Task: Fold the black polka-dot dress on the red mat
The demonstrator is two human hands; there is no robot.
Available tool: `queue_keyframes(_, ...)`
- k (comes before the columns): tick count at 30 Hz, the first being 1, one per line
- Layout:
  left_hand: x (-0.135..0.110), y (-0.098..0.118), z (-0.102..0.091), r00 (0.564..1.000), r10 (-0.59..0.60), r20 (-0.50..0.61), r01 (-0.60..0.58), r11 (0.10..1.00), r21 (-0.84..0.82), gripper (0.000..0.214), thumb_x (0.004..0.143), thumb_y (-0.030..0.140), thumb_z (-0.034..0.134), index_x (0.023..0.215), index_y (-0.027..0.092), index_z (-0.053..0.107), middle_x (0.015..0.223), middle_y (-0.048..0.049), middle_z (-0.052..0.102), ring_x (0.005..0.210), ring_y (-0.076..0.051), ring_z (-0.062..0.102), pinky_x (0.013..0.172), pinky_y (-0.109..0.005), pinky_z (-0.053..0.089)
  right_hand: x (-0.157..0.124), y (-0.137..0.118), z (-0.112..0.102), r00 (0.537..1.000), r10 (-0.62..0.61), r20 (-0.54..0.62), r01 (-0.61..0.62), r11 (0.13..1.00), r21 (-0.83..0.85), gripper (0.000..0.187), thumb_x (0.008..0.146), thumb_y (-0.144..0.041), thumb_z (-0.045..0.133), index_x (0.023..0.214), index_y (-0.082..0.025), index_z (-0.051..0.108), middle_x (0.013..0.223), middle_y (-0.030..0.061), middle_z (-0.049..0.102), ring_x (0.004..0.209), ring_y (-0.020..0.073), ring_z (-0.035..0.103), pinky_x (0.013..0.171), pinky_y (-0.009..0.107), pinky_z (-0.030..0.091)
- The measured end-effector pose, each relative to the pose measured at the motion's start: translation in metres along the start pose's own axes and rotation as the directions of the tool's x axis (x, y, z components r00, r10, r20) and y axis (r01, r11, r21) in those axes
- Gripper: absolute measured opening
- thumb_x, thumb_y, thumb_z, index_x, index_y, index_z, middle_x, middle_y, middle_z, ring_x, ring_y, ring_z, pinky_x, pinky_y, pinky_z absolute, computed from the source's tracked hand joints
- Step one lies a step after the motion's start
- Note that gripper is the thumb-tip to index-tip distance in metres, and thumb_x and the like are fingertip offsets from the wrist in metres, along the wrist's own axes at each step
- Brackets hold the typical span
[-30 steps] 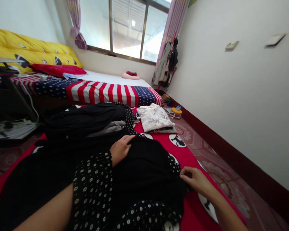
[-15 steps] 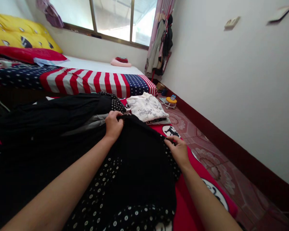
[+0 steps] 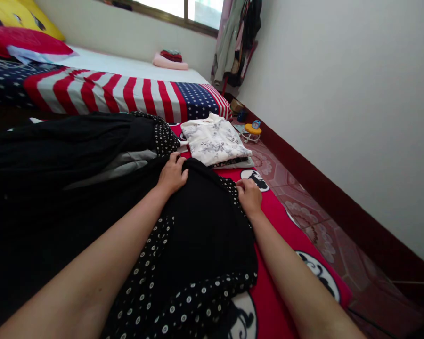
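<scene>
A black garment [image 3: 201, 226] with white-dotted edging lies spread in front of me. My left hand [image 3: 172, 175] rests on its far left edge, fingers apart and lying over the cloth. At the dotted right edge, my right hand [image 3: 249, 195] is closed, its fingertips pinching the fabric. Left of it, another black garment [image 3: 92, 136] with a dotted end lies heaped, and a grey piece of cloth [image 3: 122, 167] shows between the dark layers. Beyond my hands sits a folded white floral shirt [image 3: 215, 139] on top of other folded clothes.
A red patterned cover [image 3: 279, 230] lies under the clothes. To the right are the tiled floor [image 3: 311, 226] and a white wall [image 3: 339, 117]. A small yellow-topped stool [image 3: 253, 129] stands beyond. Across the back runs a bed with a striped, starred sheet [image 3: 116, 92].
The view has tipped downward. My left hand has loosened and settled on the cloth. The right hand has drawn slightly inward along the dotted edge, and the garment lies flatter.
</scene>
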State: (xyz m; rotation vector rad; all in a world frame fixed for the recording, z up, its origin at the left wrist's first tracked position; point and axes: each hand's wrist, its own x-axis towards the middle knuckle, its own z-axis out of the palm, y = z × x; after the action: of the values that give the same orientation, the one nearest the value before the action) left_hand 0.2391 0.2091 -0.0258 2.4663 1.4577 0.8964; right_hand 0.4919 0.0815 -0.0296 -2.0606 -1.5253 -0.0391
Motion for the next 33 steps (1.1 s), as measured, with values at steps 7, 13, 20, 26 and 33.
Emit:
queue_keyframes(7,-0.025,0.025,-0.029,0.889,0.108,0.445,-0.093,0.994,-0.056,0.055,0.085,0.030,0.056,0.138,0.016,0.049,0.162,-0.0114,0.009,0.145,-0.035,0.021,0.118,-0.041,0.025,0.000,0.003,-0.017,0.986,-0.098,0.133,0.084,0.991,0.107,0.021,0.078,-0.018,0.056,0.096,-0.020,0.065,0.097,0.0065,0.064,0.090,0.0217,0.059,0.084,0.035,0.046)
queue_keyframes(13,-0.133,0.090,-0.111,0.849,0.243,0.469,-0.114,0.951,-0.287,0.048,0.085,0.060,0.050,0.110,0.024,0.071,0.135,-0.0086,0.054,0.122,-0.026,0.053,0.104,-0.037,0.042,-0.065,0.013,-0.065,0.952,-0.306,0.012,0.288,0.908,0.304,0.047,0.065,-0.001,0.047,0.103,-0.022,0.065,0.120,0.0075,0.062,0.119,0.0244,0.051,0.106,0.047,0.036)
queue_keyframes(20,-0.222,0.131,-0.124,0.817,0.181,0.548,-0.114,0.981,-0.154,0.044,0.075,0.023,0.062,0.119,0.025,0.063,0.107,-0.0064,0.067,0.102,-0.027,0.060,0.087,-0.039,0.049,-0.135,0.005,-0.093,0.760,-0.601,0.247,0.489,0.779,0.393,0.071,0.061,0.006,0.044,0.120,-0.028,0.063,0.145,0.0044,0.045,0.140,0.0246,0.030,0.115,0.053,0.025)
queue_keyframes(26,-0.166,0.080,-0.136,0.927,-0.130,0.352,0.296,0.829,-0.474,0.023,0.070,0.028,0.064,0.092,0.021,0.068,0.088,0.0002,0.071,0.088,-0.022,0.066,0.080,-0.031,0.050,-0.100,-0.021,-0.083,0.873,-0.475,0.112,0.353,0.774,0.525,0.015,0.082,-0.017,0.057,0.088,-0.022,0.069,0.124,0.0080,0.063,0.119,0.0235,0.053,0.105,0.044,0.038)
queue_keyframes(33,-0.139,0.039,-0.146,0.701,-0.425,0.573,0.701,0.262,-0.664,0.049,0.052,0.040,0.084,0.093,0.018,0.069,0.086,-0.0033,0.074,0.073,-0.019,0.069,0.068,-0.027,0.054,-0.057,-0.067,-0.056,0.965,-0.225,0.134,0.109,0.811,0.575,0.027,0.085,-0.039,0.053,0.070,-0.019,0.062,0.067,-0.0005,0.060,0.068,0.0161,0.054,0.063,0.026,0.040)
